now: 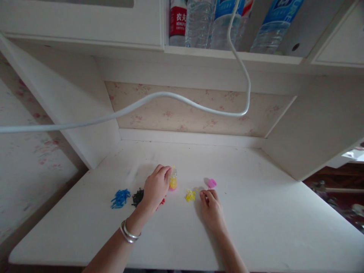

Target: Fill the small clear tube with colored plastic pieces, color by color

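Note:
A small clear bottle [173,178] with yellow pieces inside and a pink base stands upright on the white table. My left hand [157,185] is closed in a pinch at its mouth, where a tiny bit of yellow shows by the fingertips. To the right lies a small pile of thin yellow strips [190,195]. Beside it my right hand [211,204] is closed, with a yellow strip at its fingertips. A pink cap [211,183] lies just behind that hand. Red pieces [162,201] are partly hidden by my left wrist.
Left of my left hand lie a black pile [138,197] and a blue pile [120,199] of small strips. A white cable [170,95] hangs across the view above the table [250,227]. Plastic bottles [199,24] stand on the shelf overhead. White side panels flank the table.

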Motion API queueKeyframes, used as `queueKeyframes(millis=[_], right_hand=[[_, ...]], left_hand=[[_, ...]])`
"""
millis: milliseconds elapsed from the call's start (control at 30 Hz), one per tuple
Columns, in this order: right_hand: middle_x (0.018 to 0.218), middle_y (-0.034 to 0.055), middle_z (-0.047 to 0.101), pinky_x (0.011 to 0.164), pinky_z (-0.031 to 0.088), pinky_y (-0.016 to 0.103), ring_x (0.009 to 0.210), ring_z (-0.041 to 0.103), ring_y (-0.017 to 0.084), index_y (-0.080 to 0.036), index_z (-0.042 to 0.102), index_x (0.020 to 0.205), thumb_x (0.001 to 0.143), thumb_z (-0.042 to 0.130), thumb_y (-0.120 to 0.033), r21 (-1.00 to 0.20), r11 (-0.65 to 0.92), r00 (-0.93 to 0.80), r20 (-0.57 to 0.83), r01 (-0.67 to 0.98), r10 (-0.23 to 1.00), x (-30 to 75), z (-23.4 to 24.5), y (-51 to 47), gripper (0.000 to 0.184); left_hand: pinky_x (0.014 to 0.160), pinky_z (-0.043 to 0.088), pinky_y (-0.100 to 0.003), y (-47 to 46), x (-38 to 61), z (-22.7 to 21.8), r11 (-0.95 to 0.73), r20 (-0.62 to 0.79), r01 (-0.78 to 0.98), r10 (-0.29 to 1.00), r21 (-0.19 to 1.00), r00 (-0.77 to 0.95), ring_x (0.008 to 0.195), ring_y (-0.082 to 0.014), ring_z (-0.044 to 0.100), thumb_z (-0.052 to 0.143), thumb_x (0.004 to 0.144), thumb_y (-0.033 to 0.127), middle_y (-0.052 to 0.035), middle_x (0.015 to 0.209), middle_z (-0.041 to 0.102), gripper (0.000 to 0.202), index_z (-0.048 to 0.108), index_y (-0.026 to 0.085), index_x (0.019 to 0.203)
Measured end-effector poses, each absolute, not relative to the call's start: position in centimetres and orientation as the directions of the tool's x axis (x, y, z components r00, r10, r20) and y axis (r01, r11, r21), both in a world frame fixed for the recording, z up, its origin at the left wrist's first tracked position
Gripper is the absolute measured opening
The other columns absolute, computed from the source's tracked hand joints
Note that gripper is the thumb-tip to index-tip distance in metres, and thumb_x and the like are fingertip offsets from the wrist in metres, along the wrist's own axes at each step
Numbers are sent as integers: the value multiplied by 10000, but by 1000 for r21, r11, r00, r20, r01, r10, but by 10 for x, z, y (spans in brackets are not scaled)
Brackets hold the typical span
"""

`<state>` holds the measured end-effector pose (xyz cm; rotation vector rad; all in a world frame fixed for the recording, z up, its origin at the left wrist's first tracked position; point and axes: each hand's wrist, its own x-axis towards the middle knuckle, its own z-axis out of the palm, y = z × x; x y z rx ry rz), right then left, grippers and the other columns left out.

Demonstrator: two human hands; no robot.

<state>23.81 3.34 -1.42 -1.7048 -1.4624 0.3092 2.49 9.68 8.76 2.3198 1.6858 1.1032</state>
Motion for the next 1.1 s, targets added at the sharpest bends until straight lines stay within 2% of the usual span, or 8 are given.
queueKeyframes(millis=[100, 367, 533, 667, 833, 1000, 1100], right_hand=[[908, 54, 607, 651, 454, 262, 686, 580, 143, -214, 643, 869, 901, 388, -441, -728, 38, 298, 327, 685, 897, 238, -13, 33, 343], [916, 70, 607, 655, 457, 274, 679, 571, 152, -208, 643, 868, 908, 373, -478, -751, 45, 302, 319, 659, 898, 237, -13, 33, 384], [919, 72, 600, 649, 464, 288, 662, 555, 150, -198, 644, 878, 905, 380, -489, -795, 40, 341, 304, 605, 889, 239, -15, 36, 394], [921, 83, 602, 606, 466, 282, 650, 553, 146, -184, 655, 864, 887, 416, -498, -828, 55, 372, 309, 558, 875, 236, -1, 42, 395], [934, 73, 597, 695, 468, 269, 824, 571, 163, -201, 651, 861, 905, 417, -456, -786, 184, 296, 423, 590, 857, 208, 43, 57, 349], [954, 48, 580, 654, 448, 245, 708, 560, 117, -218, 654, 929, 924, 403, -420, -693, 233, 184, 471, 682, 863, 174, 74, 72, 322], [965, 53, 572, 660, 444, 244, 726, 563, 122, -221, 651, 963, 936, 378, -408, -628, 256, 123, 495, 735, 860, 163, 80, 79, 332]], left_hand=[[771, 457, -229, 97, 25, 86, -404, 496, 797, 855, 449, 154, 831, -125, 614, 406, 936, 304, -18, 912, 638, 250, 642, 228, 962], [751, 454, -247, 81, 10, 85, -425, 528, 718, 844, 551, 93, 817, -141, 600, 386, 938, 328, -33, 866, 627, 264, 618, 202, 938], [707, 457, -237, 38, -1, 50, -363, 365, 606, 922, 708, 126, 735, -133, 586, 397, 934, 363, -26, 802, 631, 273, 610, 204, 876], [587, 454, -198, 1, -4, 11, -232, 188, 497, 972, 836, 138, 626, -120, 570, 393, 928, 408, -13, 700, 622, 324, 603, 205, 787], [541, 417, -182, -14, -2, -2, -248, 186, 505, 968, 827, 171, 586, -108, 524, 405, 924, 391, -2, 659, 571, 325, 606, 207, 749], [552, 413, -177, -11, -4, 5, -271, 184, 532, 960, 802, 213, 609, -106, 537, 384, 936, 343, 0, 679, 574, 308, 592, 214, 748], [530, 403, -177, -12, -6, 4, -294, 183, 557, 952, 777, 246, 608, -106, 549, 376, 937, 323, -4, 692, 580, 290, 586, 222, 766]])
